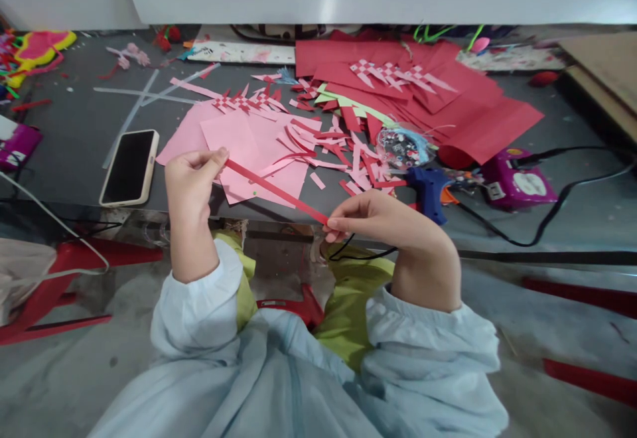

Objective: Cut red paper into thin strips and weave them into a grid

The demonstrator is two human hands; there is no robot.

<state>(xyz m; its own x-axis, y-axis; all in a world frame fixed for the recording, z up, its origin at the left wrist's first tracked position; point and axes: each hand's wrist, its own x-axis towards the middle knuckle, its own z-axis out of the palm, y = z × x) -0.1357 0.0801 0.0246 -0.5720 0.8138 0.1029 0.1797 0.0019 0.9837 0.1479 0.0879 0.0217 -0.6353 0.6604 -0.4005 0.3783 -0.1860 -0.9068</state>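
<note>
Red strip [276,191] near front table edge [279,215]

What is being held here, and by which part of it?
A red paper strip, by its two ends: the left grip pinches one, the right grip the other.

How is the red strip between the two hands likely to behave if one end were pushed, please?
The red strip would probably buckle, since it looks long, narrow and thin. It is likely very light, as the left hand and right hand hold it only by fingertip pinches. It may curl too: some loose strips on the table look curved.
</note>
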